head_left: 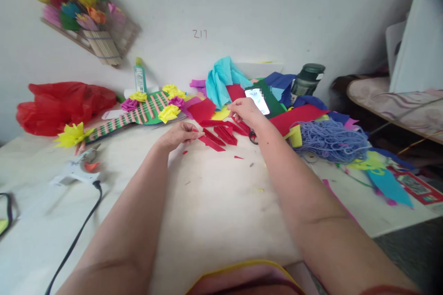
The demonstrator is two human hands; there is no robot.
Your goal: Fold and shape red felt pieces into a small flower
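My left hand (182,135) is closed in a pinch on the end of a red paper strip (213,144), which slants down to the right just above the table. Over the far side of the pile, my right hand (246,111) has its thumb and fingertips pressed together; whatever is between them is too small to make out. Several folded red paper pieces (224,135) lie between the hands. A black scissor handle (253,137) shows partly beneath my right wrist. Small red scraps (238,157) are scattered nearby.
A green paper guitar (148,113) with yellow and purple flowers lies left, near a glue bottle (140,77). A white glue gun (81,170) trails a black cord. To the right are a lit phone (258,101), blue yarn (330,140) and a dark jar (308,80).
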